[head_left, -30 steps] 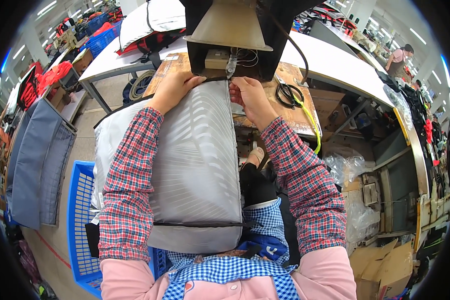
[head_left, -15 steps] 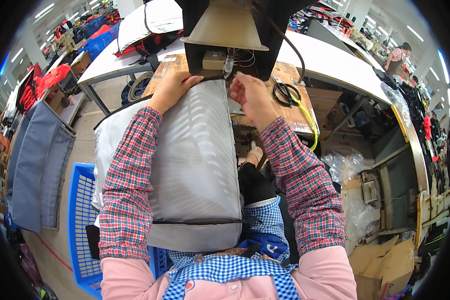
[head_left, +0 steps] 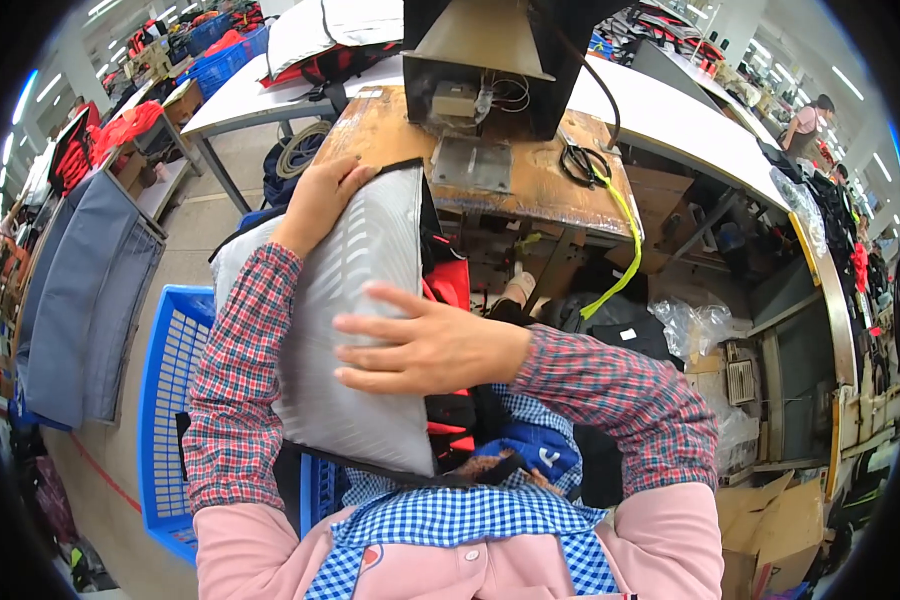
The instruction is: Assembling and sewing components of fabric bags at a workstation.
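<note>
A silver-grey fabric bag panel point(head_left: 355, 400) with black edging stands tilted in front of me, left of centre. My left hand point(head_left: 318, 205) is closed on its far upper edge. My right hand point(head_left: 425, 345), slightly blurred, lies with fingers spread against or just over the panel's right side. Red and black fabric point(head_left: 448, 285) shows behind the panel's right edge. Beyond the panel is a worn wooden machine table point(head_left: 390, 125) with a metal plate point(head_left: 473, 163) set in it. The panel's far side and lower left are partly hidden by my left arm.
A dark machine housing point(head_left: 560, 60) rises over the table's far side. Black-handled scissors point(head_left: 582, 165) with a yellow cord point(head_left: 628, 235) lie at its right. A blue basket point(head_left: 175, 400) stands at my left, an opened cardboard box point(head_left: 775, 530) at lower right.
The panel has come off the table, back and left, turning so red and black fabric shows. My right hand has moved from the machine down onto or over the panel, fingers spread.
</note>
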Demonstrator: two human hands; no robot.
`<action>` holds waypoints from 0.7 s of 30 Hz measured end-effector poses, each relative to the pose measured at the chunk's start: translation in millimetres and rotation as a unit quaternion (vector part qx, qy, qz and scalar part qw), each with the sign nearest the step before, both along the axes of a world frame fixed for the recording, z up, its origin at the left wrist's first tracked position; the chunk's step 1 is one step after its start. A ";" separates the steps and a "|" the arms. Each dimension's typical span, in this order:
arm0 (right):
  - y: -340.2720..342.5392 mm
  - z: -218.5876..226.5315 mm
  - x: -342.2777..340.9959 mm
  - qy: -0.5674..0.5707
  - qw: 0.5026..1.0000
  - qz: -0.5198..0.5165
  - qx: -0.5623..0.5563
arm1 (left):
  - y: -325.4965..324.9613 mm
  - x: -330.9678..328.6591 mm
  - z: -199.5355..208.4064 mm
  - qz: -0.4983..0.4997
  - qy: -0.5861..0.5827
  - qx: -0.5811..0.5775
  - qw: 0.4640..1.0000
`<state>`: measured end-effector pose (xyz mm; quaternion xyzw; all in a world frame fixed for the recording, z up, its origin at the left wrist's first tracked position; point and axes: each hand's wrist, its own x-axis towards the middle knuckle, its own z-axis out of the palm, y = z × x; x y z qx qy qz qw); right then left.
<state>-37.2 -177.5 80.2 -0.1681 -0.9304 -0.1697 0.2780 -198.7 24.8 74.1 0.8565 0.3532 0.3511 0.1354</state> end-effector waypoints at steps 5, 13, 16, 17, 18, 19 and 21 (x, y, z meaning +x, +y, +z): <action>8.8 -23.3 -58.9 -0.002 0.998 0.051 -0.048 | -75.3 -64.6 -13.5 -0.024 -0.017 0.127 0.992; 35.3 43.8 -103.1 0.188 0.973 -0.056 -0.121 | -240.2 -155.1 45.1 0.059 -0.040 0.128 0.989; 29.4 96.2 -119.3 0.268 0.955 -0.076 -0.100 | -245.0 -166.7 60.7 0.179 -0.143 0.230 0.946; 25.6 113.7 -117.2 0.295 0.946 -0.088 -0.097 | -242.5 -168.7 69.4 0.187 -0.131 0.299 0.926; 23.2 127.6 -113.7 0.325 0.935 -0.079 -0.117 | -239.6 -169.4 83.4 0.184 -0.141 0.316 0.920; 16.4 138.1 -113.5 0.327 0.935 -0.079 -0.114 | -242.9 -172.4 100.8 0.187 -0.146 0.331 0.913; 5.2 144.9 -103.2 0.359 0.911 -0.092 -0.181 | -231.5 -164.4 126.7 0.180 -0.157 0.323 0.916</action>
